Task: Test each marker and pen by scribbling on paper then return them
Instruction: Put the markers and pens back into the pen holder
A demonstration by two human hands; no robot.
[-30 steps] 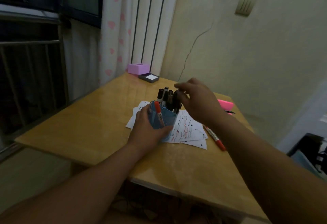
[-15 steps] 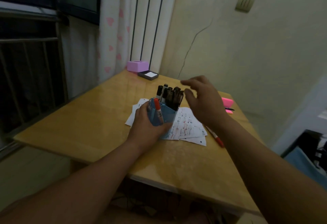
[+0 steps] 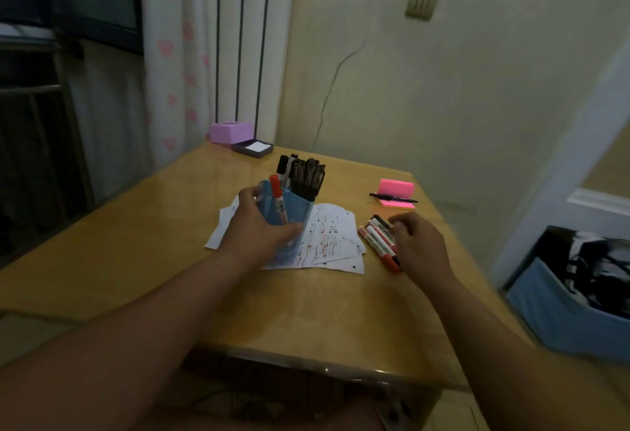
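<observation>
— Right of the scribbled paper point(image 3: 335, 236), on the desk point(image 3: 136, 260): 3 markers point(image 3: 378, 241) lying loose, side by side. Which hand is nearer?

— By far the right hand point(image 3: 421, 246). It sits just beside them on their right flank, fingers loosely curled, pinching nothing that I can see. Whether a fingertip touches the nearest barrel, I cannot tell.

— Long axis?

— Diagonal, far-left to near-right. The near ends run in beside the heel of that hand, so it lies alongside the barrels, not across them.

— So the pick-up?

— My guess: a short reach to its left, with the fingers closing across 1 barrel.

— And the left hand point(image 3: 259, 233)?

— Wrapped round the blue pen holder point(image 3: 296, 217), which stands on the paper. Inside, 1 red marker point(image 3: 278, 199) and a cluster of black pens point(image 3: 303, 175) stand upright. The holder is well apart from the loose 3, with bare paper between.
</observation>
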